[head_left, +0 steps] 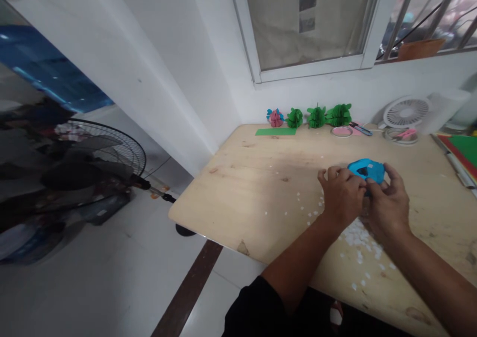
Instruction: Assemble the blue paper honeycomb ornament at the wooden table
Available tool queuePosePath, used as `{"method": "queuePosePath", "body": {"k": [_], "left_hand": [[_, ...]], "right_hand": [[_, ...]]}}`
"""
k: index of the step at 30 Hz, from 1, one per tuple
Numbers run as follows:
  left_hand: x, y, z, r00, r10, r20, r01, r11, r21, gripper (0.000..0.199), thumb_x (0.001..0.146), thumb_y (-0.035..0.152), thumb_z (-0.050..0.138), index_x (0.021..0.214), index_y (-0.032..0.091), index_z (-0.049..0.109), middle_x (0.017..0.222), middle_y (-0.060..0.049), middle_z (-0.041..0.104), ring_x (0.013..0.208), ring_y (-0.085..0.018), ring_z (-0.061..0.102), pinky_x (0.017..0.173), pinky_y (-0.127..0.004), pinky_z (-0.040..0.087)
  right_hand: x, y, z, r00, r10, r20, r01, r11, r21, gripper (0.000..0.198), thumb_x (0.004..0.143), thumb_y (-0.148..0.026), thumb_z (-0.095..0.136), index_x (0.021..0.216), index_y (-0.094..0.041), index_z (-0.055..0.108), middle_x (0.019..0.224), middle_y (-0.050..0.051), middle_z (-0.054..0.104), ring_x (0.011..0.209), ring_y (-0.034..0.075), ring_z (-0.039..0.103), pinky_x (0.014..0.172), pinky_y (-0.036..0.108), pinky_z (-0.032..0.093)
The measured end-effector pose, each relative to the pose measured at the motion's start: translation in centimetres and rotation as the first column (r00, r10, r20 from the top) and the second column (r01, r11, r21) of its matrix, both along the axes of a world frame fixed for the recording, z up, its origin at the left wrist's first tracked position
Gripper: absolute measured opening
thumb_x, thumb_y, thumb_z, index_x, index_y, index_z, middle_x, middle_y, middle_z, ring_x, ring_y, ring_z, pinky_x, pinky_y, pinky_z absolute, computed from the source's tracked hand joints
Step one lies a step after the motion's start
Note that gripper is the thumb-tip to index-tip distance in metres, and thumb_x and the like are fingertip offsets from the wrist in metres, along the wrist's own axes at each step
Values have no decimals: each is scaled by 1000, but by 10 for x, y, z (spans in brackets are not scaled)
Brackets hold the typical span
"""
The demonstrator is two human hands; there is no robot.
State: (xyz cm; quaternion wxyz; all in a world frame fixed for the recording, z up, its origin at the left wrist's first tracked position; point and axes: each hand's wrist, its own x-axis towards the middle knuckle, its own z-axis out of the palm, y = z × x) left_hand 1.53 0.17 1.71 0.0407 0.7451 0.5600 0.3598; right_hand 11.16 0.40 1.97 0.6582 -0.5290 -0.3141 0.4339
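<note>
Over the right part of the wooden table [231, 188], a bright blue rounded object [367, 169] with a dark patch and a small white mark is held up between both my hands; its exact kind does not show. My left hand [343, 193] is closed on its near left side, fingers bent over the edge. My right hand [389, 203] grips it from the right, the thumb on the near side and a finger behind. Many small white paper bits [357, 237] lie scattered on the wood below and left of my hands.
Along the wall stand a pink and blue paper figure [275, 118], several green paper figures [316, 117], a green paper strip [276, 131], a tape roll [341, 131], a cutter knife [361, 129], pink scissors [405, 134] and a small white fan [407, 111]. A floor fan [112, 148] stands left.
</note>
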Motion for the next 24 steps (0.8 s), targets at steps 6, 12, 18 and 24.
{"method": "queuePosePath", "body": {"k": [6, 12, 18, 24], "left_hand": [[-6, 0, 7, 1000, -7, -12, 5, 994, -108, 12, 102, 31, 67, 92, 28, 73, 111, 0, 75, 124, -25, 54, 114, -49, 37], [-7, -1, -2, 1000, 9, 24, -8, 997, -70, 7, 99, 35, 71, 103, 29, 73, 114, 0, 75, 124, -26, 54, 114, -49, 36], [-6, -2, -1, 1000, -9, 7, 9, 996, -85, 9, 103, 33, 65, 100, 28, 72, 115, -2, 73, 127, -27, 53, 115, -51, 34], [-14, -3, 6, 992, -123, -22, 120, 986, -117, 10, 100, 29, 66, 93, 25, 72, 125, -2, 72, 131, -27, 52, 115, -50, 35]], "right_hand": [[1, 1, -5, 1000, 15, 9, -15, 1000, 8, 94, 57, -38, 89, 145, -23, 59, 84, -6, 66, 63, 10, 53, 57, 22, 43], [2, 3, -6, 1000, 7, 6, -7, 1000, 9, 97, 55, -44, 92, 143, -24, 59, 87, -6, 67, 65, 10, 54, 60, 23, 44], [1, 0, -3, 1000, 12, 26, -12, 1000, -3, 97, 56, -41, 91, 146, -22, 60, 81, -6, 65, 63, 10, 53, 57, 22, 44], [3, 2, -1, 997, -15, 76, 17, 1000, -20, 99, 58, -41, 86, 150, -19, 58, 86, -4, 67, 59, 8, 48, 52, 22, 41]]}}
